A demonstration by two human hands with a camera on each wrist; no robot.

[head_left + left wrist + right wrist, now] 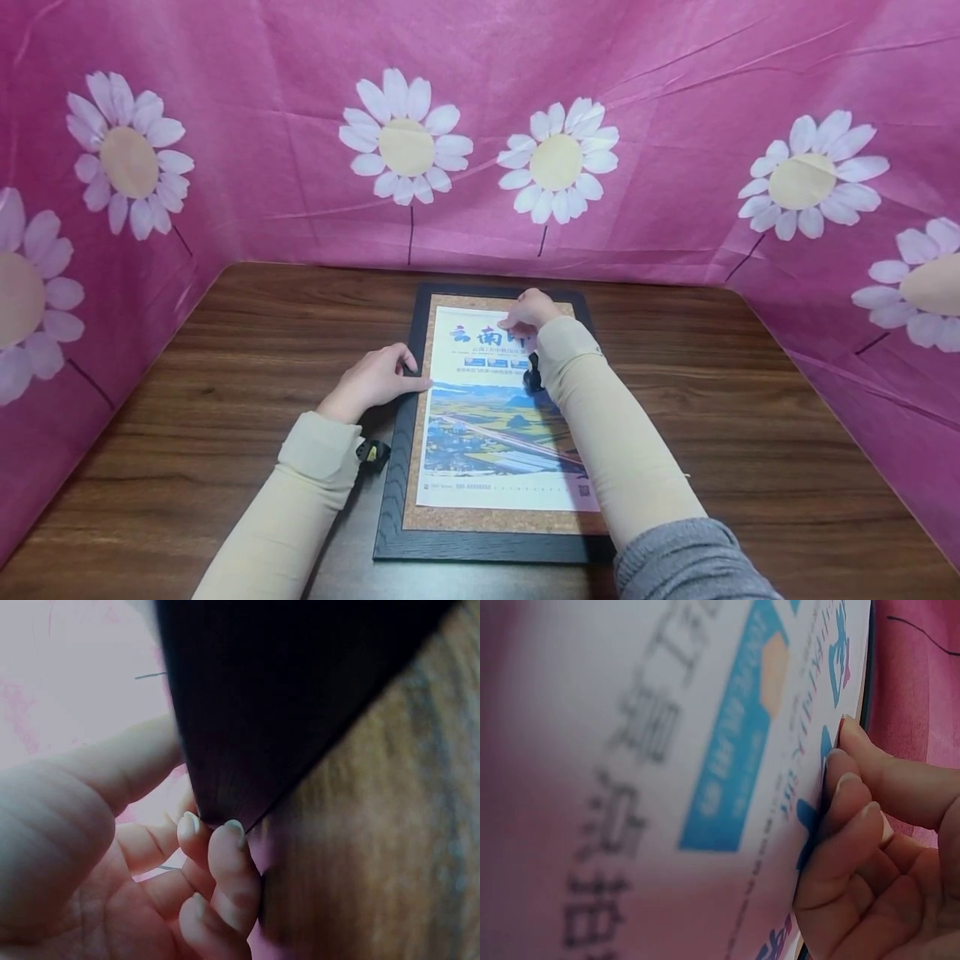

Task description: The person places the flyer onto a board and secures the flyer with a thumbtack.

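A black-framed cork board (480,520) lies on the table, with a printed poster (480,425) flat over its cork. At the board's left edge, my left hand (375,379) holds the frame, thumb reaching over it to the poster's margin and fingers curled at the outer side. The left wrist view shows these fingertips against the dark frame (247,705). My right hand (534,310) is at the poster's top, over part of the large title. In the right wrist view its bent fingers pinch a small red pin (842,724), mostly hidden, against the paper.
The brown wood-grain table (217,400) extends on both sides of the board. A pink cloth (285,192) printed with white daisies stands around the back and sides. My right forearm (615,442) covers the poster's right side. Black wrist cameras (372,452) sit on both wrists.
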